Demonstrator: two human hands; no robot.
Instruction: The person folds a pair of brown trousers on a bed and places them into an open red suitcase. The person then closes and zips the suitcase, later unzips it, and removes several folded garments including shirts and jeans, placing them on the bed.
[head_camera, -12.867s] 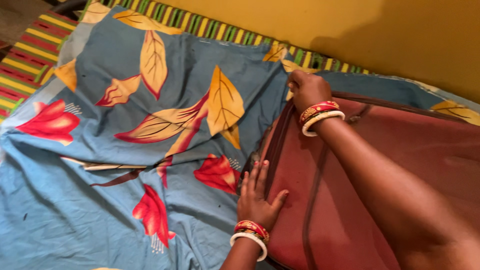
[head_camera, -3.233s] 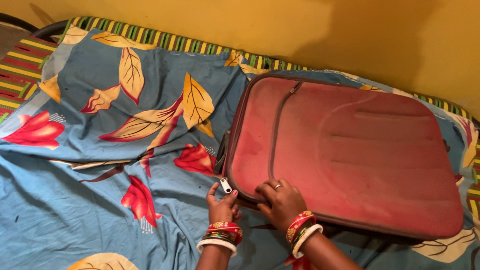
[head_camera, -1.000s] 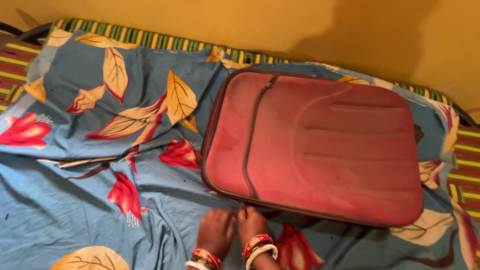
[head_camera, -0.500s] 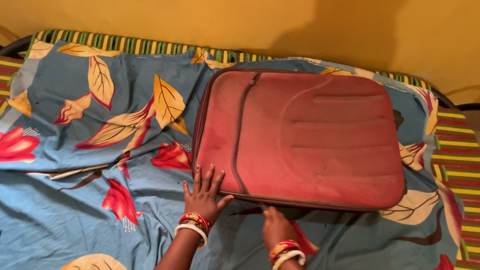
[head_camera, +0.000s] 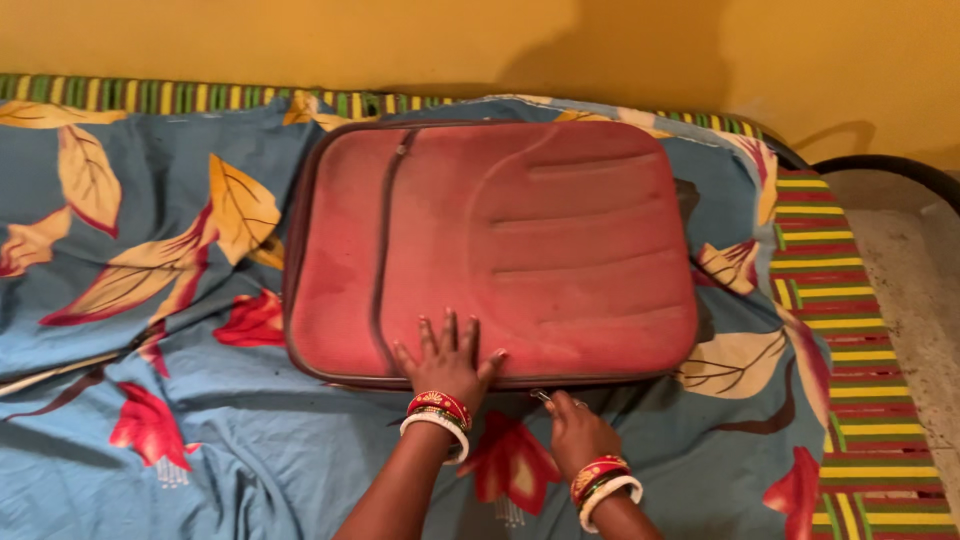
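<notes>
On the red suitcase (head_camera: 490, 250), the left hand (head_camera: 448, 362) presses flat, fingers spread; at its near edge, the right hand (head_camera: 577, 432) pinches the zipper pull (head_camera: 541, 396).

The red soft-sided suitcase (head_camera: 500, 240) lay flat, lid shut. It rested on a blue floral bedsheet (head_camera: 150, 440), near the wall.
</notes>
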